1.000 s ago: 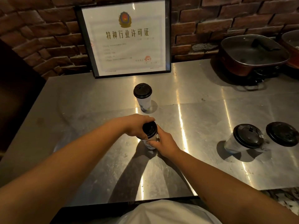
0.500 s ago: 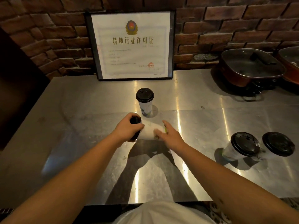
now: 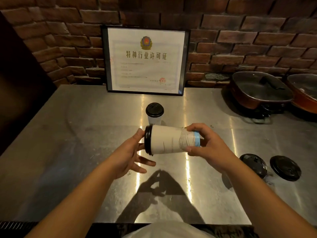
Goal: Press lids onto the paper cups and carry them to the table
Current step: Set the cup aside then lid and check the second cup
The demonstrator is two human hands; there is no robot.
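Observation:
A white paper cup (image 3: 169, 140) with a black lid lies sideways in the air above the steel counter (image 3: 85, 134), lid pointing left. My right hand (image 3: 205, 145) grips its blue-banded base. My left hand (image 3: 132, 152) presses its palm against the lid, fingers spread below. A second lidded cup (image 3: 154, 113) stands upright just behind. At the right, a third lidded cup (image 3: 253, 164) stands beside a loose black lid (image 3: 285, 168) lying flat.
A framed certificate (image 3: 145, 60) leans against the brick wall at the back. Two covered pans (image 3: 260, 90) sit at the back right. The counter's front edge is close to my body.
The cup was upright on the counter between both hands; it has since been lifted and tipped sideways, lid to the left. The camera has tilted up slightly.

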